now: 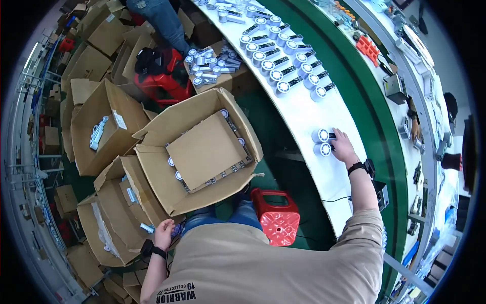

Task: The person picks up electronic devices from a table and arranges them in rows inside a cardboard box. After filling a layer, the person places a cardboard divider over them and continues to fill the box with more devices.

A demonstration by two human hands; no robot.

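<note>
My right hand is over the white table on the right, its fingers closed around the dark-striped handles of two silver round-headed handheld devices, an upper one and a lower one. Both lie flat, heads pointing left. At the lower left my left hand hangs beside an open carton, fingers loosely curled and apart, seemingly empty. A small pale-blue and white piece sits just left of its fingertips. In front of me a large open carton contains more round-headed devices, mostly covered by a cardboard sheet.
Rows of the same devices line the far table; more are heaped on a carton. A red plastic stool stands by my legs, another red seat farther off. A green conveyor belt runs beyond the table. Another person's legs show at top.
</note>
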